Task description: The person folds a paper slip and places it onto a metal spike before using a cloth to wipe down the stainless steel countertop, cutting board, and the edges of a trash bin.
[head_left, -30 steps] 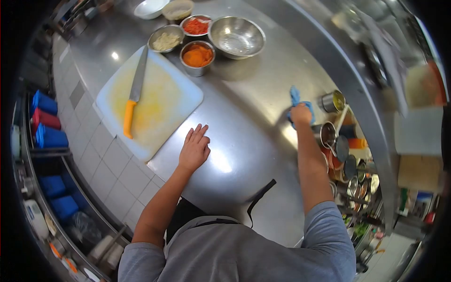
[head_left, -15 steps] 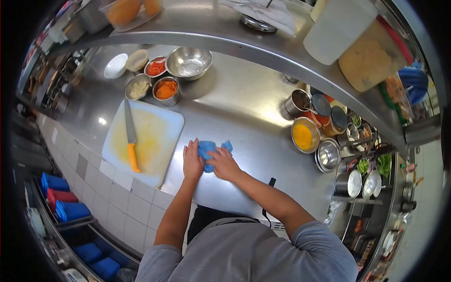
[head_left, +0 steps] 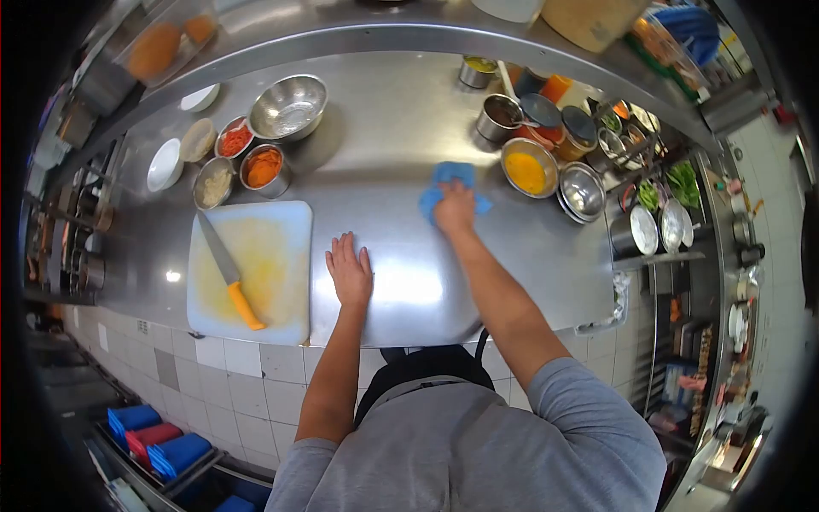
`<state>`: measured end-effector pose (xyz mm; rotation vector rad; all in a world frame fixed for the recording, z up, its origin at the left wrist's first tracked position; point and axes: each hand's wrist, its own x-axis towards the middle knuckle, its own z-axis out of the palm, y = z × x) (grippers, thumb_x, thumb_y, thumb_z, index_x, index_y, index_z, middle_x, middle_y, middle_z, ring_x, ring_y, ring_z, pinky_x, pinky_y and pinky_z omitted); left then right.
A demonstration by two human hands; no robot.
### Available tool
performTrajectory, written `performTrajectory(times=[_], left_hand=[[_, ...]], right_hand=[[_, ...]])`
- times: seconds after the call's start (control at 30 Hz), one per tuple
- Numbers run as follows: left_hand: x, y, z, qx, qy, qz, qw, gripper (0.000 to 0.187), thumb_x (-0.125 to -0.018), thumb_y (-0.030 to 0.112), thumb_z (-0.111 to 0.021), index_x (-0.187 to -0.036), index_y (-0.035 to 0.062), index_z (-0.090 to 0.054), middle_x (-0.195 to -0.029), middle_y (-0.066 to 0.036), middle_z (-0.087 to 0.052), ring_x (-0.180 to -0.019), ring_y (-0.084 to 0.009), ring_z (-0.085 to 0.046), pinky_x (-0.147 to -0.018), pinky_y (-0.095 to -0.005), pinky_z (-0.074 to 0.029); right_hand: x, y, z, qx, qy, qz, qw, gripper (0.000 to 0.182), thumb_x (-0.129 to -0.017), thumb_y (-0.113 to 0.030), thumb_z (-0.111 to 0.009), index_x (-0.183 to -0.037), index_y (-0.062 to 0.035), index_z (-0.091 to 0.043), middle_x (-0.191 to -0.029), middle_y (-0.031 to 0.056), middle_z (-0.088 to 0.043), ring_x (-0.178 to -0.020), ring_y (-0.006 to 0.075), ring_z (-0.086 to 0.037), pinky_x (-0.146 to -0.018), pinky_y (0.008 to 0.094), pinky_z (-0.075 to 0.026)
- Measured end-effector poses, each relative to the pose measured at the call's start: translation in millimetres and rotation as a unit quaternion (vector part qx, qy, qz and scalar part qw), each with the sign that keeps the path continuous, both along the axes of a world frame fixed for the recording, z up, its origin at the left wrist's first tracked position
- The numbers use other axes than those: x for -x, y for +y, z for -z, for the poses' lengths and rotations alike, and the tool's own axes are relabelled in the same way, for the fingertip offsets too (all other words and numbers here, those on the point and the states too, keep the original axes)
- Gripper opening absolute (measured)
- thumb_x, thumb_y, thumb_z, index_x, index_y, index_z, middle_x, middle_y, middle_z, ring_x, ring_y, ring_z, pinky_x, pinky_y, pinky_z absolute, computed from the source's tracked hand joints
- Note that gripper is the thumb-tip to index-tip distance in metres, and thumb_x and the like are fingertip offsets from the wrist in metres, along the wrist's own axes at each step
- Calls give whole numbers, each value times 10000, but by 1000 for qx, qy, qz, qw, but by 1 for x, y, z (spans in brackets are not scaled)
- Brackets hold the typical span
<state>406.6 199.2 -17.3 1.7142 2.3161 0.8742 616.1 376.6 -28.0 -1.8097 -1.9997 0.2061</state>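
A blue cloth [head_left: 433,203] lies against the steel countertop [head_left: 392,222], partly covered by my right hand [head_left: 455,209], which grips and presses it. My left hand [head_left: 349,271] rests flat on the metal with its fingers stretched out, holding nothing. Just left of that hand is a white cutting board [head_left: 290,256] stained yellow. Across the board lies a kitchen knife [head_left: 241,301] with an orange handle, its blade pointing to the far left corner. To the right of the cloth stands a steel bowl of beaten egg [head_left: 525,174].
Behind the board stand a large steel bowl [head_left: 288,107], a container of sliced carrot [head_left: 263,168], a bowl of red strips [head_left: 234,138] and white bowls [head_left: 165,165]. Stacked steel bowls [head_left: 583,191] sit near the right edge. A metal shelf [head_left: 375,36] overhangs the back.
My right hand has slid the cloth away from my left hand, forward and to the right. The left hand has come off the cloth and lies on the countertop. The camera view has shifted.
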Motion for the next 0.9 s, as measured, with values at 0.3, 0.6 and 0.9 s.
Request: performTrajectory(times=[0.3,0.6,0.9], left_hand=[[16,-5,13,-80,-116,45,989,482,-1023,308,-444,-1399,7,-453,-1398,-192,-513,-1327,-345,-459,-1184,-530,-177],[6,-10,8,-40,-12,76,996,406,-1012,342,-473,-1295,67,-572,-1430,-159,-495,-1390,-363,-381,-1173,-583,-159],[-3,-8,0,15,41,68,997,373,-999,343,-496,-1250,95,-615,-1452,-142,-476,-1423,-384,-327,-1178,-593,-132]], right_hand=[[57,-140,-20,35,139,-364,920,293,-702,-68,-651,-937,-197,-769,-1264,70,-648,-1261,314,-515,-1132,481,-336],[-171,-66,1,35,-39,121,991,461,-800,-260,-672,-1261,-275,-649,-1390,120,-558,-1245,351,-527,-1037,482,-437],[-218,-140,-4,90,-99,395,909,459,-862,-226,-547,-1315,-163,-569,-1297,158,-523,-1198,382,-484,-931,544,-416]])
